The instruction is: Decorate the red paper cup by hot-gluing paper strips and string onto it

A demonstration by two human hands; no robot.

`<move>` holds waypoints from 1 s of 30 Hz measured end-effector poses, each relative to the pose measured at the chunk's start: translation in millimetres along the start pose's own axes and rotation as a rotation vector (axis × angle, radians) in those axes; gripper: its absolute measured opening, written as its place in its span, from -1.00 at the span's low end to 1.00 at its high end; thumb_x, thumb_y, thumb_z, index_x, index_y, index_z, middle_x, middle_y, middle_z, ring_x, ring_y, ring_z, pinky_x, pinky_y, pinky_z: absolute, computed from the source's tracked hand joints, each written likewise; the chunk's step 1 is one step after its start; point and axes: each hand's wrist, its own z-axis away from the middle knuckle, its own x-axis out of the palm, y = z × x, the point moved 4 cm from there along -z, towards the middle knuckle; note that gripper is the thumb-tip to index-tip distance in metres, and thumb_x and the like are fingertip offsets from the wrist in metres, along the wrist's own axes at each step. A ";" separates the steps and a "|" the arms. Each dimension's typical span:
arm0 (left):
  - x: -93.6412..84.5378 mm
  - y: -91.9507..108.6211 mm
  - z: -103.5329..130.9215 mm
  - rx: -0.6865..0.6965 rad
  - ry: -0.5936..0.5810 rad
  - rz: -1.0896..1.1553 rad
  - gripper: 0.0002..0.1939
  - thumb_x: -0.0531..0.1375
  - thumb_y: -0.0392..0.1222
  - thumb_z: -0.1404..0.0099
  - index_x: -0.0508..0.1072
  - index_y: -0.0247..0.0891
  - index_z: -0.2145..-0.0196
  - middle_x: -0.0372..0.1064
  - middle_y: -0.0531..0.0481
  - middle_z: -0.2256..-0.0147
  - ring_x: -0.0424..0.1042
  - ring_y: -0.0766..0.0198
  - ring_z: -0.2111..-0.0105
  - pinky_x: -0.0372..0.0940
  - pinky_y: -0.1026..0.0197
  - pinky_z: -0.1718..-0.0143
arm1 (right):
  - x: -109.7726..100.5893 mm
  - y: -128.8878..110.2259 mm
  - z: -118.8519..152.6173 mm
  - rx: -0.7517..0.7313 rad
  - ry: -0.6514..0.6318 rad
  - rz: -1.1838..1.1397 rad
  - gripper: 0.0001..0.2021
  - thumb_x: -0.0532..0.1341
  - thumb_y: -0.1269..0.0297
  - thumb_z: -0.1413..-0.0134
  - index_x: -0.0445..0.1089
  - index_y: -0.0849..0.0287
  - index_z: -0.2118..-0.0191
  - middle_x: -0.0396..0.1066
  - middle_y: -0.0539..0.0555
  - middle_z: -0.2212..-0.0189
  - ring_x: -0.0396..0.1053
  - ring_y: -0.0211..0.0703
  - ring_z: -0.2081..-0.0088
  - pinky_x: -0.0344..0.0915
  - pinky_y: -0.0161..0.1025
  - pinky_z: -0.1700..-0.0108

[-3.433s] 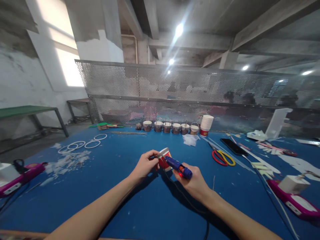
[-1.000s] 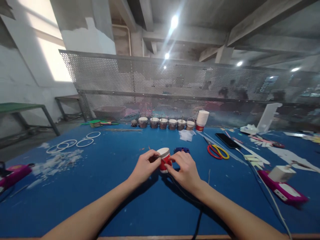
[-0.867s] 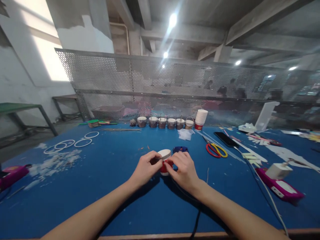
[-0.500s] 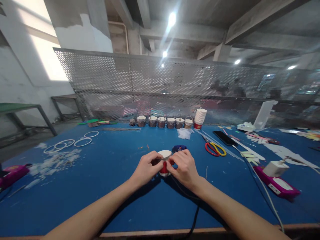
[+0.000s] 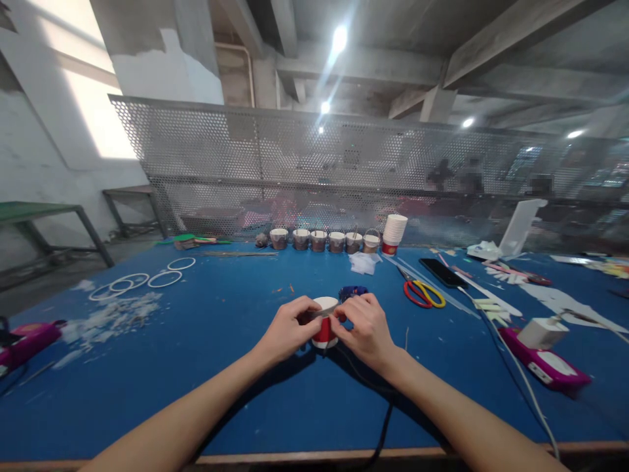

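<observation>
A red and white paper cup [image 5: 324, 333] stands on the blue table in front of me. My left hand [image 5: 293, 328] grips the cup's left side just under the rim, thumb and fingers pinched together. On the other side my right hand [image 5: 364, 326] pinches near the rim, its fingertips close to the left thumb. A thin dark strand seems to run along the cup under the rim, partly hidden by the fingers; what exactly the right fingertips hold is hidden. Just behind the right hand lies a dark blue object [image 5: 352, 292].
Several grey-wrapped cups [image 5: 318, 241] line the back beside a stack of paper cups [image 5: 394, 231]. Red-and-yellow scissors [image 5: 423, 294], a phone [image 5: 442, 272] and a magenta power strip [image 5: 545, 359] lie right. White rings [image 5: 164, 279] and scraps [image 5: 118, 321] lie left.
The fingertips have shifted slightly, so more of the cup's red front shows between the thumbs. A dark strand end now shows at the cup's base. The view has moved a little.
</observation>
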 end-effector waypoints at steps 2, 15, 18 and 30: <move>-0.7 0.5 -0.6 -0.017 -0.009 0.036 -0.87 0.17 -0.17 -0.06 0.49 -0.25 0.50 0.35 0.04 0.50 0.28 0.30 0.48 0.19 0.28 0.43 | -0.2 0.7 0.1 0.001 -0.001 -0.011 -0.74 0.10 0.38 -0.21 0.34 0.16 0.52 0.37 -0.02 0.60 0.26 -0.25 0.52 0.07 -0.22 0.30; -8.0 -5.0 -5.0 -0.151 -0.062 0.194 -0.81 0.20 -0.10 -0.06 0.51 -0.26 0.54 0.29 0.07 0.58 0.21 0.38 0.64 0.12 0.31 0.60 | -8.9 5.9 -2.5 0.032 -0.008 -0.018 -0.78 0.12 0.37 -0.23 0.35 0.18 0.46 0.42 0.01 0.55 0.30 -0.22 0.47 0.07 -0.21 0.28; -10.0 -3.8 -5.7 -0.173 -0.055 0.218 -0.81 0.22 -0.08 -0.06 0.51 -0.26 0.52 0.33 0.06 0.55 0.29 0.36 0.64 0.11 0.31 0.62 | -8.5 3.7 -2.2 0.051 -0.014 -0.050 -0.79 0.12 0.37 -0.22 0.36 0.19 0.44 0.42 0.01 0.53 0.32 -0.21 0.45 0.07 -0.21 0.28; -1.2 -3.0 -1.2 -0.249 -0.140 0.256 -0.74 0.17 -0.06 -0.12 0.49 -0.31 0.35 0.32 0.07 0.70 0.20 0.40 0.71 0.07 0.33 0.63 | 1.9 0.5 1.1 0.068 -0.044 -0.051 -0.72 0.09 0.35 -0.26 0.36 0.20 0.49 0.40 0.01 0.56 0.31 -0.22 0.48 0.07 -0.22 0.30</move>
